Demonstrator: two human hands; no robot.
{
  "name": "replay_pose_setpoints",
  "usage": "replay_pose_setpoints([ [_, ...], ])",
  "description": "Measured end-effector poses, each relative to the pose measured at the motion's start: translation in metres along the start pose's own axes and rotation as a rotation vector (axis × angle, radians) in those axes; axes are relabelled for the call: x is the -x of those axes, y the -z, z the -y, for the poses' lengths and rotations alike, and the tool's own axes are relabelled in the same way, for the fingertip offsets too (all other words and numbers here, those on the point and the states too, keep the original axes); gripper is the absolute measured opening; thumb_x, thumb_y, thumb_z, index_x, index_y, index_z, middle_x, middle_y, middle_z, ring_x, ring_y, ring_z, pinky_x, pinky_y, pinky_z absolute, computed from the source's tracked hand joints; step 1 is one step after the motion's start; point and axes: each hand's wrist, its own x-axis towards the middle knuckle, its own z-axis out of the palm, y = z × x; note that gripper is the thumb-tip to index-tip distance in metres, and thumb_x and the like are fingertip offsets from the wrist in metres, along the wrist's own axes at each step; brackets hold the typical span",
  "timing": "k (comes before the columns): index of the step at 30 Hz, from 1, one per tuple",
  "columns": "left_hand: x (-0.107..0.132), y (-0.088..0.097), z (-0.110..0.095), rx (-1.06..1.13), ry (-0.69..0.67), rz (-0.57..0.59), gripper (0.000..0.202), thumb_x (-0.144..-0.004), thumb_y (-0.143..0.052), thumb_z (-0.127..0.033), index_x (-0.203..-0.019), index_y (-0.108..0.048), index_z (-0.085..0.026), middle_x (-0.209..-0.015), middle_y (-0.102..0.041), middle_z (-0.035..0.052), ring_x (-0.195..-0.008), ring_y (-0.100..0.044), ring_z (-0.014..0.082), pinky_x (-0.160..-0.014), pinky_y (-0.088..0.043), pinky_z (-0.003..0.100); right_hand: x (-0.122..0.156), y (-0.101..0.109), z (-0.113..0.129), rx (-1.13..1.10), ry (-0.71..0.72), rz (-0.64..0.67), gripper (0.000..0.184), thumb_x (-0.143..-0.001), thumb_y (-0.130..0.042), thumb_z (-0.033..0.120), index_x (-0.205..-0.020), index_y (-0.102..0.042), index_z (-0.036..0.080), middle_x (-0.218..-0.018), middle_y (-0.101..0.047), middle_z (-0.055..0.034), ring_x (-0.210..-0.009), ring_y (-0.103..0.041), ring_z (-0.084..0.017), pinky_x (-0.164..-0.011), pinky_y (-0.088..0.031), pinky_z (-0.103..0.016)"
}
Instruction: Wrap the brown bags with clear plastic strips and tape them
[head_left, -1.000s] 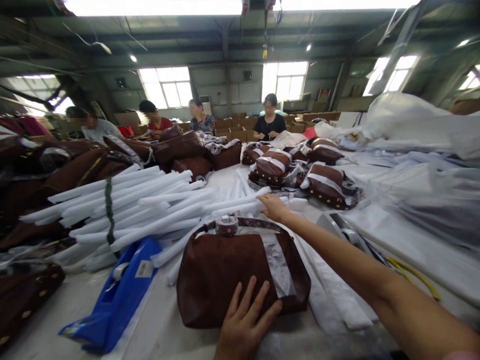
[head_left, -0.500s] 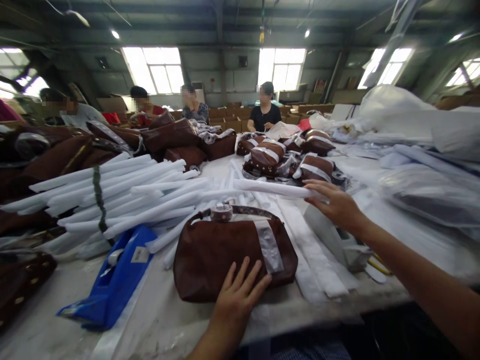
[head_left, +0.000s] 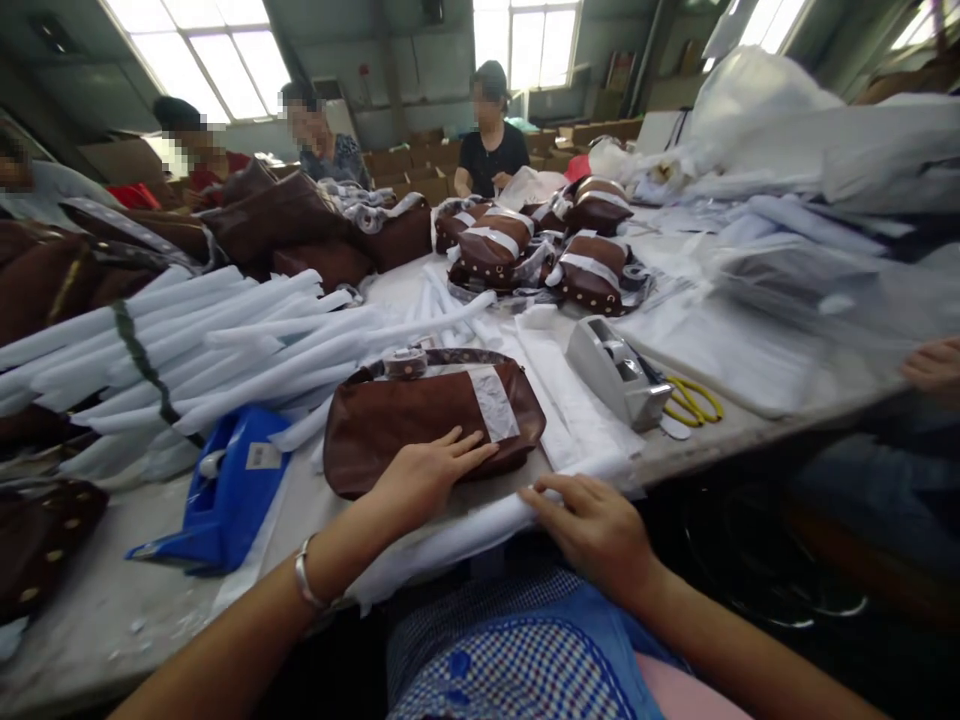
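A brown handbag [head_left: 382,425] lies on its side at the table's front, a strip of clear tape near its right end and its wrapped strap behind it. My left hand [head_left: 427,475] lies on the bag's lower front with its fingers stretched out. Between the bag and my body, a long white paper roll [head_left: 469,530] runs along the table edge. My right hand [head_left: 589,520] pinches this roll near its right part. White flat sheets [head_left: 581,425] lie right of the bag.
A blue tape dispenser [head_left: 236,490] stands left, a grey one [head_left: 611,370] right, beside yellow-handled scissors [head_left: 694,400]. Bundled white rolls [head_left: 195,350] lie behind left. Taped brown bags [head_left: 495,245] sit further back. Another person's hand [head_left: 934,365] shows at the right edge; several people stand opposite.
My right hand has brought the white roll from above the bag's far right down to the table's front edge. My left hand stays on the bag. The view has tilted down.
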Motion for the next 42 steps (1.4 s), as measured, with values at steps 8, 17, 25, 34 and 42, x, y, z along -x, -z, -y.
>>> replay_pose_setpoints([
  [8, 0.002, 0.013, -0.012, 0.072, 0.047, 0.053, 0.065, -0.09, -0.052, -0.019, -0.152, -0.036, -0.031, -0.152, -0.048, -0.0009, -0.139, -0.048, 0.0225, -0.106, -0.049, 0.036, -0.028, -0.072, 0.039, -0.148, -0.125, -0.111, 0.028, -0.097, -0.052, 0.015, -0.115, -0.071, 0.024, -0.113, -0.073, -0.0074, -0.084, -0.071, -0.022, -0.067, -0.057, -0.034],
  [17, 0.014, -0.014, -0.016, -0.022, 0.031, -0.052, 0.075, -0.085, -0.047, -0.001, -0.154, -0.032, -0.026, -0.157, -0.043, 0.0036, -0.145, -0.038, 0.0227, -0.112, -0.044, 0.039, -0.016, -0.074, 0.036, -0.496, -0.121, -0.101, 0.048, -0.094, -0.044, 0.006, -0.135, -0.06, 0.026, -0.119, -0.07, -0.0089, -0.109, -0.068, -0.022, -0.094, -0.059, -0.037],
  [25, 0.019, -0.044, -0.031, -0.108, 0.115, -0.176, 0.073, -0.089, -0.039, 0.002, -0.155, -0.03, -0.028, -0.159, -0.038, 0.0034, -0.146, -0.036, 0.0264, -0.114, -0.041, 0.048, 0.006, -0.038, -0.022, -0.248, -0.087, -0.159, 0.051, -0.093, -0.058, 0.007, -0.137, -0.057, 0.032, -0.124, -0.07, -0.0039, -0.119, -0.063, -0.025, -0.106, -0.05, -0.047],
  [34, 0.017, -0.061, -0.045, -0.133, 0.2, -0.281, 0.056, -0.097, -0.043, -0.009, -0.15, -0.04, -0.029, -0.156, -0.04, 0.002, -0.144, -0.04, 0.0291, -0.115, -0.038, 0.053, -0.016, -0.067, -0.052, -0.14, 0.021, -0.046, 0.036, -0.094, -0.055, 0.009, -0.124, -0.068, 0.025, -0.115, -0.07, -0.0078, -0.111, -0.061, -0.024, -0.102, -0.052, -0.042],
  [42, 0.016, -0.068, -0.044, -0.125, 0.198, -0.348, 0.054, -0.099, -0.046, -0.015, -0.151, -0.039, -0.029, -0.155, -0.043, 0.0026, -0.144, -0.039, 0.0275, -0.117, -0.036, 0.051, 0.015, -0.051, -0.017, -0.296, 0.267, 0.092, 0.047, -0.095, -0.052, 0.011, -0.141, -0.053, 0.022, -0.141, -0.06, -0.0064, -0.135, -0.05, -0.022, -0.118, -0.038, -0.047],
])
